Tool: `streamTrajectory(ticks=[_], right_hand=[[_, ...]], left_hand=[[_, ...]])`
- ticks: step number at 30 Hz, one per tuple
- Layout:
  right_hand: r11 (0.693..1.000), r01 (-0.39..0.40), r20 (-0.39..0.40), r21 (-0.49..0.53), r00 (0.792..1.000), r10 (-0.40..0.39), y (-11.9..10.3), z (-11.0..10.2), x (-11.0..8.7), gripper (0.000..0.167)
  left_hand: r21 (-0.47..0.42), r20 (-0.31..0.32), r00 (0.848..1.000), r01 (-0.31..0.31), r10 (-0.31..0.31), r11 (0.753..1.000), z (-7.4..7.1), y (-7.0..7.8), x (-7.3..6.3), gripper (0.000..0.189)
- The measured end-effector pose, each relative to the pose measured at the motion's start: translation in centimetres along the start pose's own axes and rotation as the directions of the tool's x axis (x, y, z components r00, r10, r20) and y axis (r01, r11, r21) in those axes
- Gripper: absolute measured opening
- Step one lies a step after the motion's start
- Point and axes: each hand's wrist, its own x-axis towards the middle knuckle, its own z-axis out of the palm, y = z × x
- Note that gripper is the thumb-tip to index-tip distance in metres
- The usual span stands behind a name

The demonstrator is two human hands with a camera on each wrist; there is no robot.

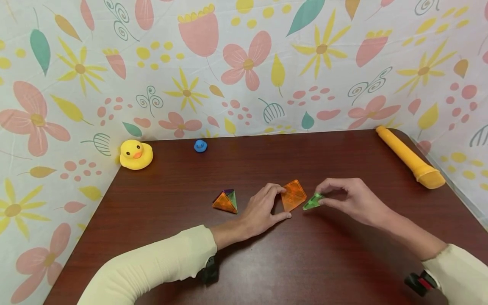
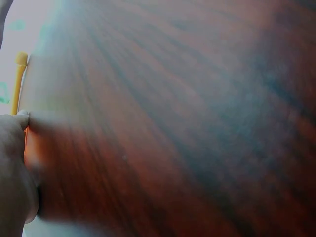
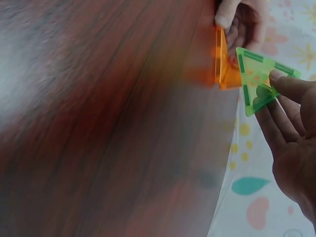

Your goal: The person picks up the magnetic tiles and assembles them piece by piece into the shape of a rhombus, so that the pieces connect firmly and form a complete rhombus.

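My right hand (image 1: 352,199) pinches a translucent green triangular magnetic tile (image 3: 256,81) between thumb and fingers, its near corner close over the table. Just left of it stand orange magnetic tiles (image 1: 293,195), joined at an angle in the right wrist view. My left hand (image 1: 261,209) holds these from the left, with fingers at the upper edge and thumb at the lower corner. Farther left sits a small pyramid of tiles (image 1: 225,201) with orange, green and purple faces. In the left wrist view, the left hand (image 2: 15,173) shows only at the left edge.
On the dark wooden table (image 1: 267,254), a yellow rubber duck (image 1: 136,155) sits at the back left corner. A small blue duck (image 1: 200,146) is near the back edge. A yellow toy microphone (image 1: 409,156) lies at the right. Flower-printed cloth (image 1: 248,106) hangs behind the table.
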Motion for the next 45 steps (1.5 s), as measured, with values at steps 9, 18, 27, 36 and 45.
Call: streamTrajectory(ticks=[9,18,27,36,45], right_hand=[[0.999,0.025,0.017,0.027,1.0,-0.026,0.3,2.0,1.8,0.035],[0.998,0.036,0.046,0.052,0.998,-0.038,0.4,3.6,2.6,0.031],[0.999,0.023,0.039,0.044,0.999,-0.025,0.6,3.9,2.7,0.031],[1.0,0.003,0.02,0.014,1.0,-0.003,0.8,4.2,2.6,0.029],[1.0,-0.015,0.01,-0.006,1.0,0.015,0.9,4.2,2.3,0.029]], left_hand=[[-0.003,0.006,1.0,0.0,0.0,1.0,0.1,-0.2,0.1,0.063],[-0.014,0.01,1.0,-0.003,0.004,1.0,-0.1,-0.2,0.0,0.064],[-0.012,0.01,1.0,-0.01,0.01,1.0,-0.1,-0.2,0.0,0.064],[-0.01,0.011,1.0,-0.013,0.013,1.0,0.0,-0.2,0.0,0.064],[-0.011,0.008,1.0,-0.016,0.016,1.0,0.0,-0.3,0.0,0.063]])
